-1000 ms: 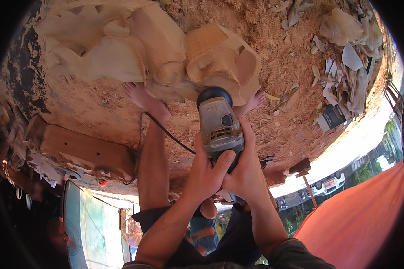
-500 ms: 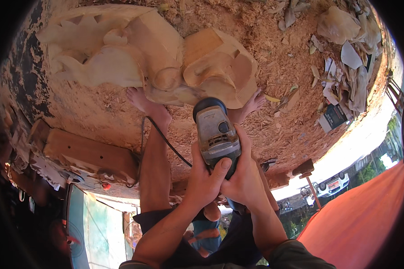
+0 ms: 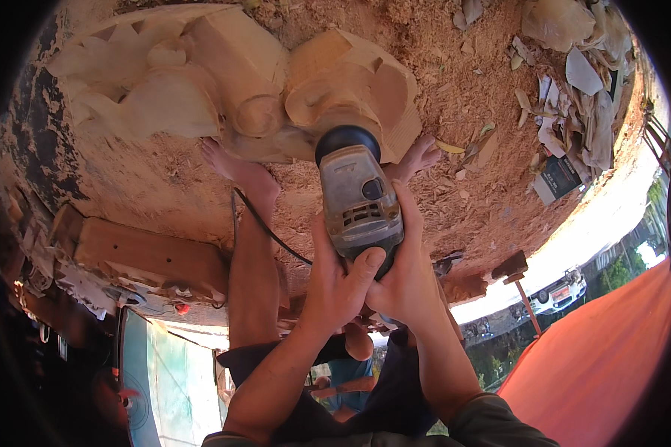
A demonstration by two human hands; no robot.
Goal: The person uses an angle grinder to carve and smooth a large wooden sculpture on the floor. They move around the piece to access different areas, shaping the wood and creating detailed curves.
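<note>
Both my hands are wrapped round the body of a grey handheld power sander (image 3: pixel 361 194) with a round black pad (image 3: pixel 347 141) at its far end. My left hand (image 3: pixel 335 287) grips it from the left, its thumb across the rear of the casing. From the right, my right hand (image 3: pixel 402 276) closes on the same rear part. The pad overlaps the near edge of a large pale wood carving (image 3: pixel 164 97) with curved hollows and angular blocks. Contact under the pad is hidden. A black cord (image 3: pixel 276 237) runs left of the tool.
My bare feet (image 3: pixel 240 167) stand on sawdust-covered ground (image 3: pixel 470 201) near the carving. Paper and plastic scraps (image 3: pixel 559 127) lie at the far right. On the left is a brown wooden beam (image 3: pixel 149 249). Behind me, a person in blue (image 3: pixel 347 380) is partly visible.
The sander and both hands have moved forward, so the pad overlaps more of the carving and sits slightly farther right on it. The whole view has shifted a little. My grip is unchanged.
</note>
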